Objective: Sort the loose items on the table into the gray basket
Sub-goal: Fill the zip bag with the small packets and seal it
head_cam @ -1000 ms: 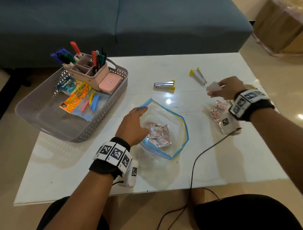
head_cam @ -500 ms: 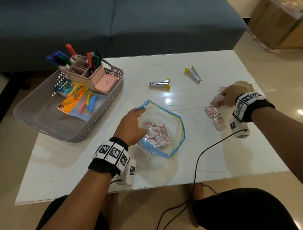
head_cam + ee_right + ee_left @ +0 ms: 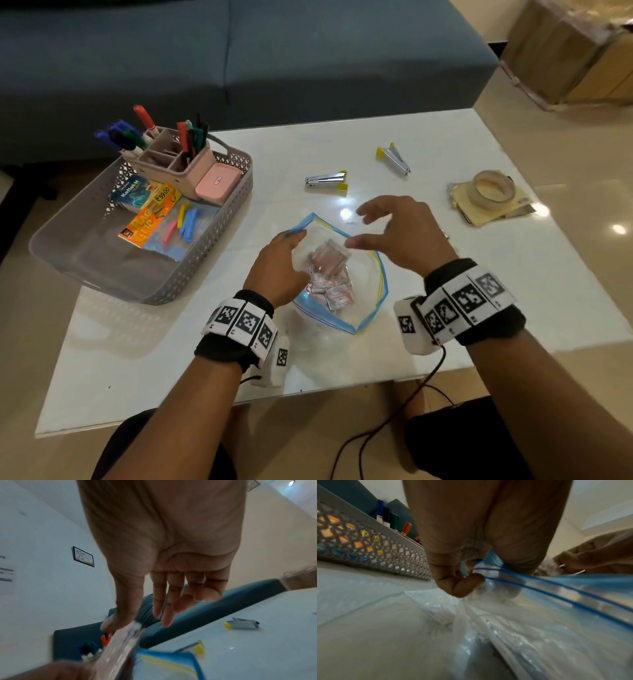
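Note:
A clear zip bag point(image 3: 368, 308) with a blue and yellow rim lies open at the table's middle, with several small pink-and-silver packets point(image 3: 330, 284) inside. My left hand point(image 3: 291, 240) pinches the bag's rim point(image 3: 539, 582) at its left corner and holds the mouth up. My right hand point(image 3: 363, 228) hovers just over the mouth with fingers spread and nothing in them. A blurred packet point(image 3: 120, 650) falls below its thumb. The gray basket point(image 3: 68, 263) stands at the table's left.
The basket holds a pink pen caddy point(image 3: 171, 161) with markers, a pink case point(image 3: 217, 181) and packs of clips point(image 3: 154, 219). Two yellow-tipped staplers point(image 3: 327, 181) point(image 3: 394, 159) lie beyond the bag. A tape roll point(image 3: 493, 188) sits on yellow notes at the right. A blue sofa stands behind.
My right hand took the packets from the table's right side, swung left over the bag and opened, dropping them. The left hand kept its hold on the rim.

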Demonstrator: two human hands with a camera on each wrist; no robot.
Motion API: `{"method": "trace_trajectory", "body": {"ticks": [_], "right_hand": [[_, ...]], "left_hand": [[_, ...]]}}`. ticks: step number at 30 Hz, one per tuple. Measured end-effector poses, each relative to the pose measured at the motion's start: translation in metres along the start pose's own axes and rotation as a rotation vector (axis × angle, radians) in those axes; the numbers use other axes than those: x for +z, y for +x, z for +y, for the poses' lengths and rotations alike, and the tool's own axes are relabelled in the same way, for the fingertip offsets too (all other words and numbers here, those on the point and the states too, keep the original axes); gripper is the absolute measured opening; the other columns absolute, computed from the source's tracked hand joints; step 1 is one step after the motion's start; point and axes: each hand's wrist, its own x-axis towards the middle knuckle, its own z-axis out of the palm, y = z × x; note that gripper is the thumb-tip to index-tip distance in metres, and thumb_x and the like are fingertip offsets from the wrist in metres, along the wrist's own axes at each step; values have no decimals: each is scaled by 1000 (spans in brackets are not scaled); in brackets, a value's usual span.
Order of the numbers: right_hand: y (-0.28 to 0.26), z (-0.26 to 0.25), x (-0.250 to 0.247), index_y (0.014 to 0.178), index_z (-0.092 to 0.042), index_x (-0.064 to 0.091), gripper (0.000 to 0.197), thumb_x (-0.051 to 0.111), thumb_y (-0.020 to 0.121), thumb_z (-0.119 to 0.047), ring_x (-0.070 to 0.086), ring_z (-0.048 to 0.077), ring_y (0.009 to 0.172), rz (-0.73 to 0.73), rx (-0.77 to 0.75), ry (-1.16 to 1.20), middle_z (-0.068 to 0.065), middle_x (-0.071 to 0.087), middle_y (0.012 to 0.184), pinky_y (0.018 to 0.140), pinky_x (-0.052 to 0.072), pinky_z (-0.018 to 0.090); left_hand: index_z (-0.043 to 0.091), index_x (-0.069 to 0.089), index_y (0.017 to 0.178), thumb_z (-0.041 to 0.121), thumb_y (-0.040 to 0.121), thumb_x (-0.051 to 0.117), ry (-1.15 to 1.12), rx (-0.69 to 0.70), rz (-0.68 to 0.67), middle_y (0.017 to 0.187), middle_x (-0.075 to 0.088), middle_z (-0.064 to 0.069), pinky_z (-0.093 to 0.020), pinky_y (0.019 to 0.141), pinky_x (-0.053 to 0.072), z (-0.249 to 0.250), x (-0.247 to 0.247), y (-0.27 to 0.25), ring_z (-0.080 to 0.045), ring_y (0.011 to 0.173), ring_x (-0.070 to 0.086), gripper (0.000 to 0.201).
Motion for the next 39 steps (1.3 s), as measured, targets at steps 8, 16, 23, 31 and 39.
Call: {"method": "trace_trajectory", "body": {"ticks": [8,16,23,31,39], "right_hand": [[-16,129,-57,121,-14,63,66,78,72,-56,57,27,117,101,512,-341,8,62,126,97,45,41],[-9,144,-36,93,-16,69,37,85,70,-41,62,28,102,-34,565,-290,9,68,107,79,44,30],[1,128,-29,104,-15,64,45,88,67,-22,60,14,80,102,419,35,-3,62,81,72,43,24],[30,118,-21,108,-8,71,39,83,74,-21,62,28,108,26,571,-131,10,68,115,77,42,26],[27,125,-22,121,-15,61,56,84,70,-19,58,26,115,100,637,-22,6,63,123,93,48,35]], "left_hand": [[17,45,146,3,74,68,14,50,18,149,43,2,-17,96,35,2,-1,2,-23,119,54,77],[20,48,144,0,69,66,-30,149,120,147,45,8,-41,102,47,7,4,-4,-19,125,50,80],[27,37,150,0,71,60,99,343,312,151,37,16,-36,77,54,32,-3,-20,-20,113,47,87],[27,28,153,2,73,68,-61,325,365,153,33,11,-33,77,52,16,5,-6,-29,113,52,93],[24,22,155,5,76,71,-67,136,200,157,27,8,4,75,35,9,3,-5,-25,119,48,95]]}}
